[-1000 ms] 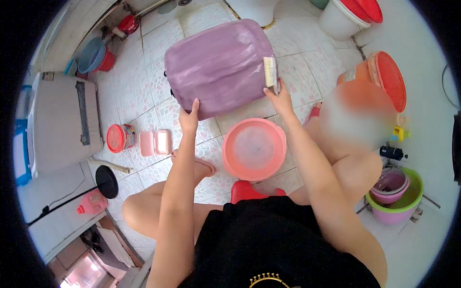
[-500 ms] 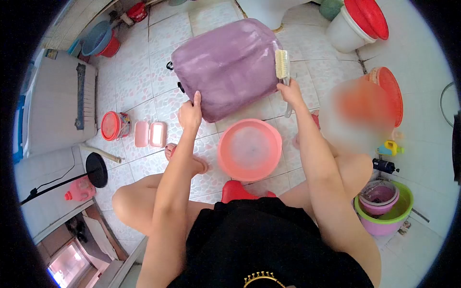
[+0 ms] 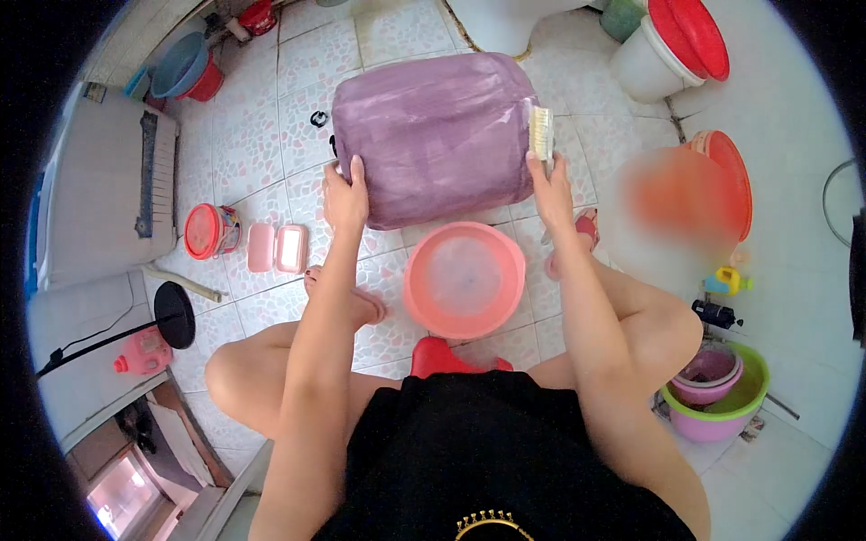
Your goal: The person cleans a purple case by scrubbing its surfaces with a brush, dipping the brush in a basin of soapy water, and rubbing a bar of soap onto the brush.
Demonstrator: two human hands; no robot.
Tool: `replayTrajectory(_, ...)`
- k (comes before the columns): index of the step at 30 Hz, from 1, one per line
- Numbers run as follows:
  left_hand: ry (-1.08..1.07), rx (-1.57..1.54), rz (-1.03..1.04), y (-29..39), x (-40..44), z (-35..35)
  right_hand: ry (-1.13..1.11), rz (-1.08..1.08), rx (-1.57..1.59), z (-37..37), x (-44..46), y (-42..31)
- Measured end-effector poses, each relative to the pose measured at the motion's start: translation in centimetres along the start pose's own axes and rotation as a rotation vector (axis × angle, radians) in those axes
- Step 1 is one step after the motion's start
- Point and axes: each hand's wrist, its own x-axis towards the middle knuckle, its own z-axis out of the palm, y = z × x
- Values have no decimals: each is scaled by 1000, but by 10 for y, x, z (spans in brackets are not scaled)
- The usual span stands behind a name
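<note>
A wet purple suitcase [image 3: 433,135], streaked with white suds, is in front of me over the tiled floor. Its near left corner is gripped by my left hand [image 3: 345,200], the thumb on top and the fingers around the side. At the right edge, my right hand [image 3: 552,187] is closed around a scrub brush [image 3: 541,133], with its pale bristles above my fingers; the same hand also presses against the suitcase. Between my feet stands a pink basin [image 3: 419,293] holding cloudy water. Whether the suitcase's underside touches the floor is hidden.
An open pink soap box [image 3: 290,250] and a red-lidded tub [image 3: 206,232] lie to the left. A white bucket [image 3: 651,68] stands at the upper right, and a green-rimmed basin [image 3: 756,383] at the lower right. A red stool [image 3: 435,357] is below me.
The suitcase has turned from a slant to nearly level, its right end coming down toward me. Both hands moved with it, the right one lower, still with the brush.
</note>
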Motion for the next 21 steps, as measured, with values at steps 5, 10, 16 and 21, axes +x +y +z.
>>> replayTrajectory(5, 88, -273, 236, 4, 20, 14, -56, -26, -203, -13, -6, -42)
replayTrajectory(10, 163, -437, 425, 8, 32, 23, 26, -263, -344, 1, -4, -42)
replayTrajectory(16, 100, -462, 425, 14, 51, 20, 58, -245, -248, 30, -5, -64)
replayTrajectory(21, 111, -482, 429, 12, 63, 30, 28, -236, -232, 96, -35, -103)
